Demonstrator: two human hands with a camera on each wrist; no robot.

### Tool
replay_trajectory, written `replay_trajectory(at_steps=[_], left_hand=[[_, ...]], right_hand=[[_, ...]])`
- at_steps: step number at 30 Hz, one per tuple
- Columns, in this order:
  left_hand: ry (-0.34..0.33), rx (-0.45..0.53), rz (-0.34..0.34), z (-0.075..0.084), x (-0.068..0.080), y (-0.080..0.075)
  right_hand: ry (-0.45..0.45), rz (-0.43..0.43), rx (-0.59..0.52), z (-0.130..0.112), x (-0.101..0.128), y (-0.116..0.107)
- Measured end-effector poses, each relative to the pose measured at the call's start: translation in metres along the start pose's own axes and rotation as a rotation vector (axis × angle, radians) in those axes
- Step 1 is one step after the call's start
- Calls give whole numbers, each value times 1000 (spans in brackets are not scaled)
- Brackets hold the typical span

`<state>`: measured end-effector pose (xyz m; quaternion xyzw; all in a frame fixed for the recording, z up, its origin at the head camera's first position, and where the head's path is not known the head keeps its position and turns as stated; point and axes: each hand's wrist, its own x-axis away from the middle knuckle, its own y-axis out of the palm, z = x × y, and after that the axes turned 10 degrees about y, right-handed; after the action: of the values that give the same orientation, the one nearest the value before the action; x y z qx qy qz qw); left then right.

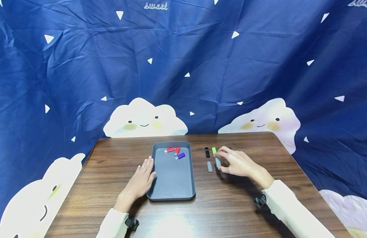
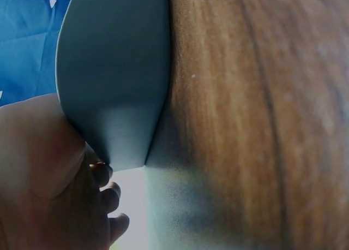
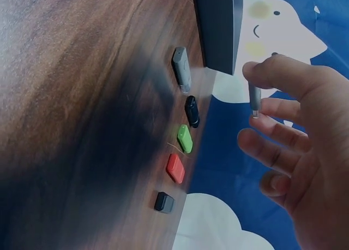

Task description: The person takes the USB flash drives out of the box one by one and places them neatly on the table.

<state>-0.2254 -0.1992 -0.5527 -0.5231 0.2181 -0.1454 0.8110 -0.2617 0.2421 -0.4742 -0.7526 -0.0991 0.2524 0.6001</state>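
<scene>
The right hand (image 1: 238,163) pinches a grey stick (image 3: 254,100) just above the worktop (image 1: 112,158), beside the tray (image 1: 172,197). Left hand (image 1: 140,181), fingers straight, steadies the tray. Next move probably needs carrying the stick over the rim.

tray (image 1: 172,195): grey | sticks: red (image 1: 170,149), purple (image 1: 180,156), green (image 1: 214,151), black (image 1: 207,152) | table (image 1: 237,211): brown woodgrain
</scene>
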Motion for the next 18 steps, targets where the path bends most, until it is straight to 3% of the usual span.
replay_trajectory(at_steps=[18], left_hand=[[-12, 16, -13, 11, 0, -9]], right_hand=[[60, -64, -5, 9, 3, 11]])
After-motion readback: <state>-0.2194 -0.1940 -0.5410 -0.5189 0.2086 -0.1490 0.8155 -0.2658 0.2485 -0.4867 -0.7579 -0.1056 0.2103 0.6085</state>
